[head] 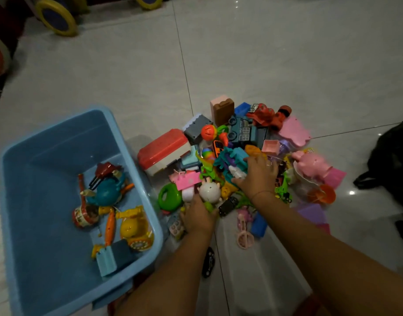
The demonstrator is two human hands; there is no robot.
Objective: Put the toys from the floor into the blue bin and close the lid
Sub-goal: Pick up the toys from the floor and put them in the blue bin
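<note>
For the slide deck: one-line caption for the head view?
Both hands, left hand and right hand, dig into toy pile beside open blue bin.

Head camera: single wide-angle view, looking forward and steeply down at the floor.

Taken from above and close in; both forearms enter from the bottom edge and reach into mid-frame, left hand [199, 216] and right hand [256, 176] over the toy pile [239, 153]. Blue bin [136, 179] fills the lower left, seen from above into its open top. Pale tiled floor [275, 65] takes up the upper half, its seams bowed by the lens. Yellow-rimmed wheels [57, 18] sit at the far top edge. Only one view, so nothing overlaps.
</note>
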